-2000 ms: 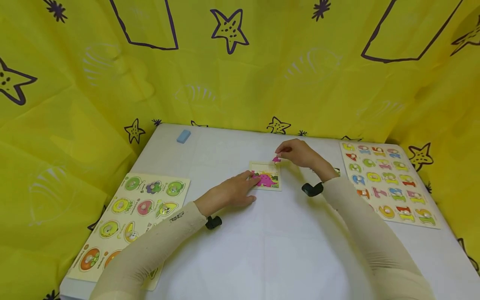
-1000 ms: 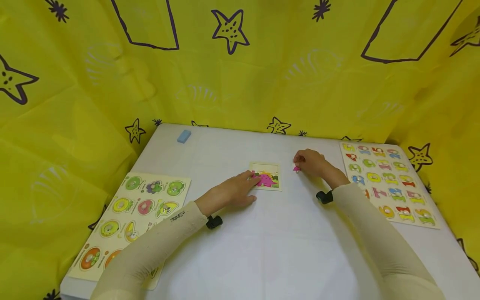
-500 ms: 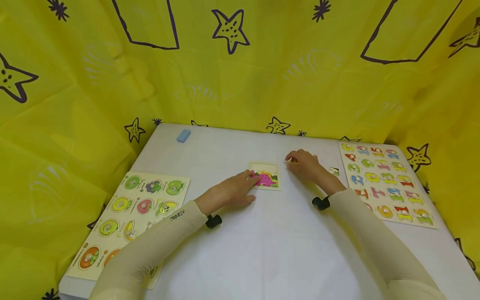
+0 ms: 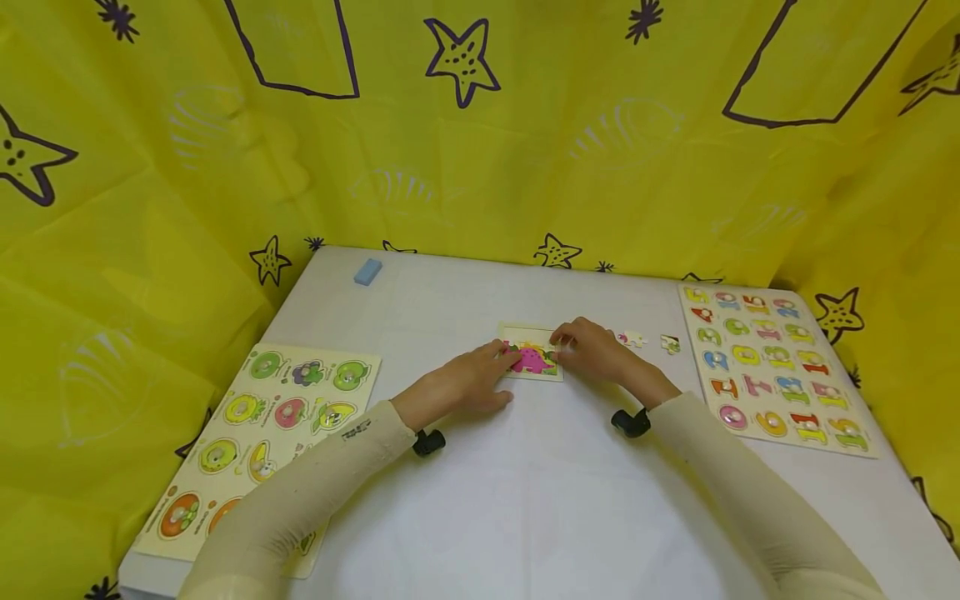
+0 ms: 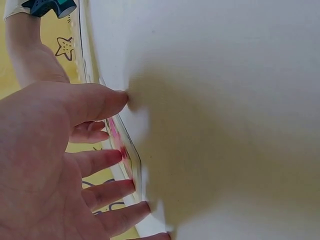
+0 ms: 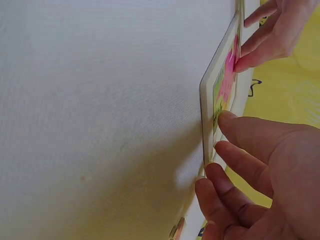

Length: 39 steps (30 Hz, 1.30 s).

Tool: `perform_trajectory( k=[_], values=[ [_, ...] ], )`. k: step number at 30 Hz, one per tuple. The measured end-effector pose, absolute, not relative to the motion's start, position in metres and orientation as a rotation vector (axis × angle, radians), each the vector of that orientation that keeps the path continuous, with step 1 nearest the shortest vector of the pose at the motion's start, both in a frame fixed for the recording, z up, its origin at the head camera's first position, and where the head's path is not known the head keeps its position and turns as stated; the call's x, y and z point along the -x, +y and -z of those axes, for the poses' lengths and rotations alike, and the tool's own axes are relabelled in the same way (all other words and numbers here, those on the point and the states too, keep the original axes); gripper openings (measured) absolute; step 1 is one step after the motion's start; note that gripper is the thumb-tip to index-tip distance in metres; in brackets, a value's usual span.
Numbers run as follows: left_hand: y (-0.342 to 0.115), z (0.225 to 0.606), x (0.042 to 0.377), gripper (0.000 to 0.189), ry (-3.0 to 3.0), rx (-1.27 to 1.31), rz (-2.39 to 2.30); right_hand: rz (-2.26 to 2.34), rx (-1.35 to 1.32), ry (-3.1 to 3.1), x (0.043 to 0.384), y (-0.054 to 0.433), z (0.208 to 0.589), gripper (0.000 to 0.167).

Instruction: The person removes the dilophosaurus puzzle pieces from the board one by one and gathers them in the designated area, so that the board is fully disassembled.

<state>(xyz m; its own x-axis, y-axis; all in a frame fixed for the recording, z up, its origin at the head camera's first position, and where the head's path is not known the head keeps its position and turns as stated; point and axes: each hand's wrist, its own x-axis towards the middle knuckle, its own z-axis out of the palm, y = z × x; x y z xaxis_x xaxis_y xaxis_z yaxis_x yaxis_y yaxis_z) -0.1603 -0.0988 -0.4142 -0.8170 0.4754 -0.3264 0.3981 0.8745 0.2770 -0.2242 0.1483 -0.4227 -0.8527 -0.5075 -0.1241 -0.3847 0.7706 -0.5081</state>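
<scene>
"Two surfaces filled most of the view, didn't they?"

"Yes. A yellow starfish-print curtain (image 4: 375,150) hung behind and beside a white table (image 4: 525,517)."

"What lay on it, biggest first?"

"A fruit puzzle board (image 4: 251,433) on the person's left, its near part hidden by a beige sleeve (image 4: 300,496), and a number puzzle board (image 4: 767,369) toward the far right corner."

"And the hands?"

"The left hand (image 4: 472,379) was spread wide, fingertips resting on the left side of the dinosaur puzzle tray (image 4: 528,335), thumb held out from the fingers. The right hand (image 4: 592,350) was narrower, its fingers bent, the thumb tip touching the picture at the tray's right edge."

"Did it hold a piece?"

"I couldn't tell; even in the right wrist view the fingertips covered that spot."

"How did the tray sit?"

"Flat on the table between both hands, with a plain cream strip along its far side and a pink dinosaur (image 4: 534,362) nearer the person, partly under the left fingers."

"Anything smaller?"

"A blue block (image 4: 367,272) near the far left corner. Then, between the right hand and the number puzzle board, a pale jigsaw piece (image 4: 632,338) and a green-patterned jigsaw piece (image 4: 670,342), lying apart."
</scene>
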Motion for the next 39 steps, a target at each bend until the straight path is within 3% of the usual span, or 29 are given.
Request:
perform_trajectory(
  k=[39],
  values=[
    [-0.088, 0.412, 0.159, 0.075, 2.714, -0.637, -0.172, 0.778, 0.701, 2.649, 0.222, 0.145, 0.425, 0.028]
  ],
)
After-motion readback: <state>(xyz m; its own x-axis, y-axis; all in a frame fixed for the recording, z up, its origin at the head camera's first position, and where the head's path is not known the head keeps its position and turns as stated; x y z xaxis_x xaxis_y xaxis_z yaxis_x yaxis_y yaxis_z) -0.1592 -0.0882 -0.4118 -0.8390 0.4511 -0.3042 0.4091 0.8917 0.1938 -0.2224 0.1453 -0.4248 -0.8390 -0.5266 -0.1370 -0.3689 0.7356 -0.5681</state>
